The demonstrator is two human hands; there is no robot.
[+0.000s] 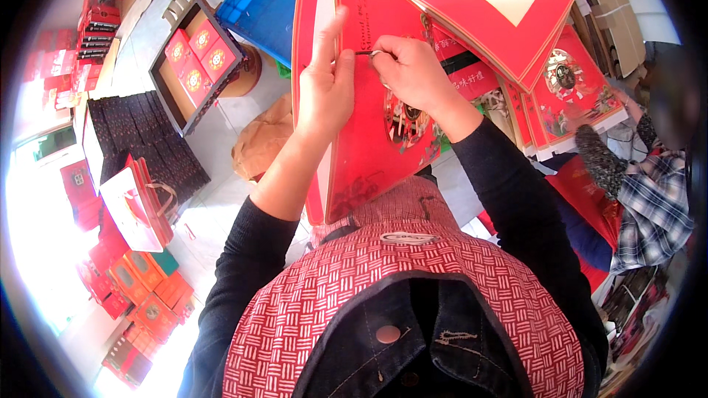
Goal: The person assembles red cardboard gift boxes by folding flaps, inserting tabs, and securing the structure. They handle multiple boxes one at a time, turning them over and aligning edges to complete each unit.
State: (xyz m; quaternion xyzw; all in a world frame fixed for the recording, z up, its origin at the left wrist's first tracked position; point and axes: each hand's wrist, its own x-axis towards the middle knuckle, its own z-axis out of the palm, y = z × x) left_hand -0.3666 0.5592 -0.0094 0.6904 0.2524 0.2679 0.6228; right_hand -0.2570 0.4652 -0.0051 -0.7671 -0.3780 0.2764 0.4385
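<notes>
A large red gift bag (361,133) with a patterned round emblem and gilt edging stands tilted in front of my body. My left hand (326,92) grips its left upper part; the index finger points up, the thumb lies along the red face, and the other fingers are hidden. My right hand (402,66) is closed in a pinch on a short dark cord (362,52), which runs across the red face toward my left thumb. Where the cord enters the bag is too small to make out.
More red gift bags (487,7) are stacked at the upper right. A blue crate (269,11), a tray with red boxes (173,96) and a brown paper bag (262,140) lie to the left. At the right, another person's sleeve (601,155) reaches toward a red bag (542,114).
</notes>
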